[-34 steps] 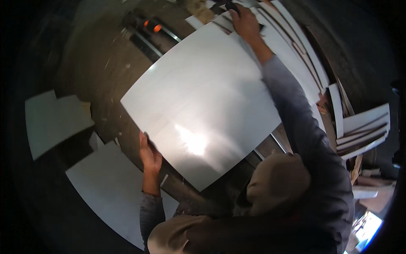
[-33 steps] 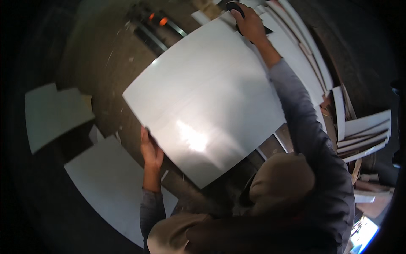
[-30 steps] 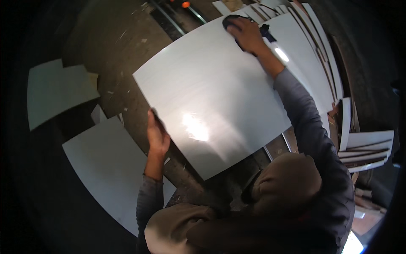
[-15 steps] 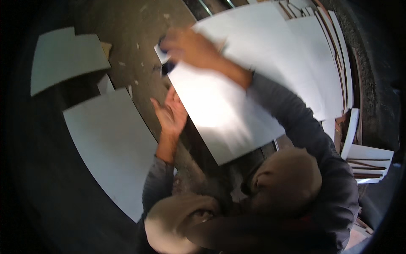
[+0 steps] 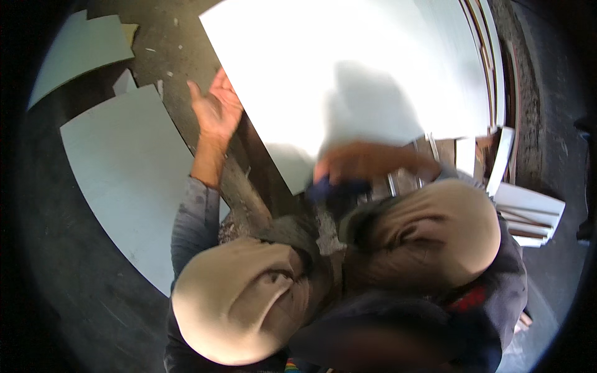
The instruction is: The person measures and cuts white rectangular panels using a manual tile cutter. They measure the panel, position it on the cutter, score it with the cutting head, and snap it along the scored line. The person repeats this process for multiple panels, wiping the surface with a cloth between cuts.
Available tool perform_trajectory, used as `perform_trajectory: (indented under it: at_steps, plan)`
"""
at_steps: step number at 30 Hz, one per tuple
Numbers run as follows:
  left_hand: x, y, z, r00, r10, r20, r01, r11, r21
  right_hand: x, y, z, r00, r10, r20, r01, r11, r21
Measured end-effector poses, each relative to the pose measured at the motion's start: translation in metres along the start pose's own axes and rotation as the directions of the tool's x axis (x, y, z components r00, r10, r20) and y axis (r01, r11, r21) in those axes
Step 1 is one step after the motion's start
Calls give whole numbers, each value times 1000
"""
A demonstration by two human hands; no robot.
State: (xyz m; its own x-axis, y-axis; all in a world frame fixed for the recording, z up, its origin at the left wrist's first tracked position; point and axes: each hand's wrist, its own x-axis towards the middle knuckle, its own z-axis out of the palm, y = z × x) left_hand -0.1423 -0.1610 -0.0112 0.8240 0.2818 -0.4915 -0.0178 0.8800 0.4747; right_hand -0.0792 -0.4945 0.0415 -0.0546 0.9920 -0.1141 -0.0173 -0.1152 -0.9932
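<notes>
surface: dark floor (image 5: 74, 298) | on it: pale sheet (image 5: 124, 186), second pale sheet (image 5: 81, 53)

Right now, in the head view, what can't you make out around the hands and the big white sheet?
- Right hand: motion-blurred; grip on the dark blue object unreadable.
- Large white sheet: top cut off by the frame edge.
- Left hand: open beside the sheet's edge; contact unclear.
- Stacked panels: squeezed at the fisheye rim.
</notes>
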Motion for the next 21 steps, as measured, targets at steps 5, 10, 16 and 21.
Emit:
perform_trajectory:
  at_steps: [5,10,16,21]
  plan:
    - [-4,-3,4,997,23,-75,-16,996,83,5,-10,-87,818,-349,-457,-360,308,-881]
    - [-4,-3,8,995,-1,-103,2,1000,9,23,54,45,866,-440,-239,21,509,-861]
    - [5,-1,-5,995,8,-100,7,989,147,-104,82,36,824,-201,-529,-419,411,-809]
    - [8,-1,-11,997,8,-80,2,991,130,-177,67,-70,282,-352,-892,-871,296,-392]
